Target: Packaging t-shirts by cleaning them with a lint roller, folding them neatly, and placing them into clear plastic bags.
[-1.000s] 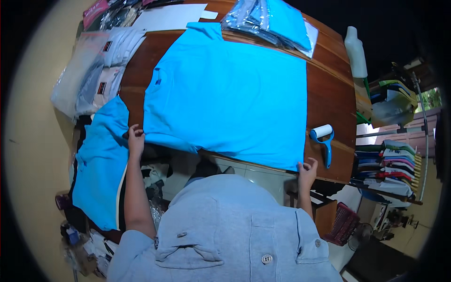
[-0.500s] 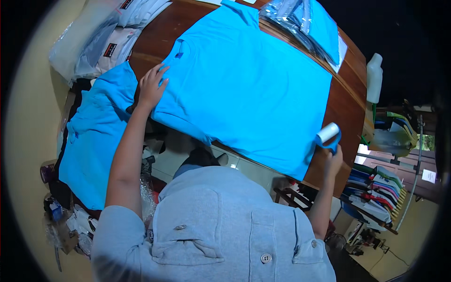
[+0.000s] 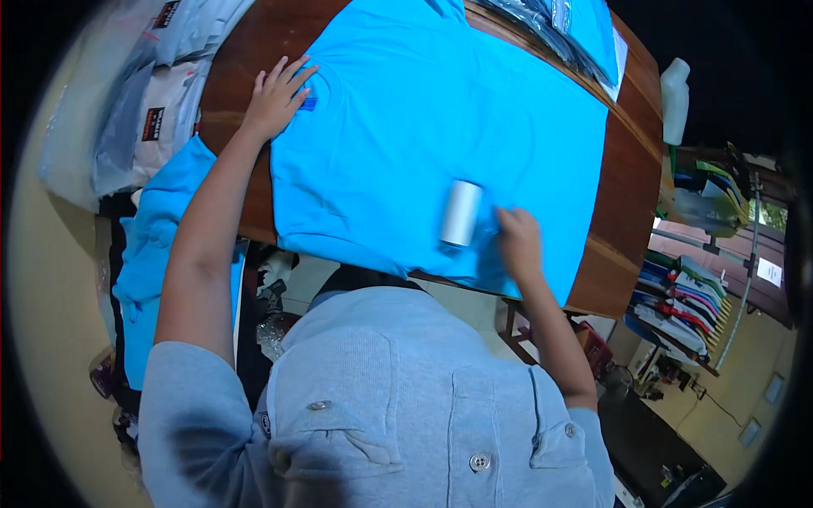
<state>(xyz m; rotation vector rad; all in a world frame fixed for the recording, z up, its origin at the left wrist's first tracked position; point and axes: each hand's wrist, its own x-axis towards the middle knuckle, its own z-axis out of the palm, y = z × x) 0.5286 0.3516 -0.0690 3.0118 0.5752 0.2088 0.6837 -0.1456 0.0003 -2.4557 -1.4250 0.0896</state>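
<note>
A bright blue T-shirt (image 3: 381,161) lies spread on the wooden table, its collar toward the left. My left hand (image 3: 278,97) rests with fingers spread at the collar edge, beside the dark blue neck label. A lint roller with a white roll (image 3: 461,213) is over the lower middle of the shirt. My right hand (image 3: 520,241) is closed around its blue handle, which is mostly hidden and smeared by motion. Whether the roll touches the cloth I cannot tell.
Plastic-wrapped garments (image 3: 165,110) are piled at the far left, and a packed blue shirt (image 3: 589,34) lies at the far right. More blue cloth (image 3: 161,245) hangs left of my arm. The wooden table (image 3: 622,203) ends on the right, before a clothes rack (image 3: 677,296).
My right hand has brought the lint roller leftward from the shirt's right edge to over its middle. My left hand has shifted up along the collar. The whole view has tilted slightly.
</note>
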